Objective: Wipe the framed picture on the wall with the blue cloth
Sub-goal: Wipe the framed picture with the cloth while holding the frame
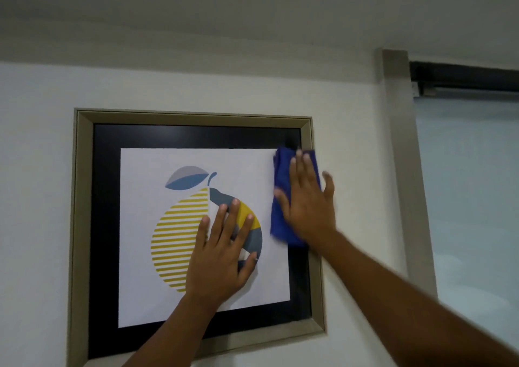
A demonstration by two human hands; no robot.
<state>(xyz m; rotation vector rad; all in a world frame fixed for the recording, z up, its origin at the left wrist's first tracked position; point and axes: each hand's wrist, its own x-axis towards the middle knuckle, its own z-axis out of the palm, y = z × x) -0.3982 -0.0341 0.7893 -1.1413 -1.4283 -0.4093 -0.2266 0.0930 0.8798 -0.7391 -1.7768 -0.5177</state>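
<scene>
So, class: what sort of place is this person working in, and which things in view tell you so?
Probably an indoor room, perhaps a home or office. Clues: a framed picture on a painted wall, the ceiling above, and a frosted glass panel under a dark rail, likely a sliding door.

Single head view, close, tilted up at framed picture [193,226] on wall [36,170].

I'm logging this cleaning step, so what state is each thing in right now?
Framed picture: hanging on the wall, slightly tilted in view.
Blue cloth: folded, pressed flat against the picture's right side.
Right hand: open, flat on the cloth.
Left hand: open, fingers spread, flat on the picture's middle.
</scene>
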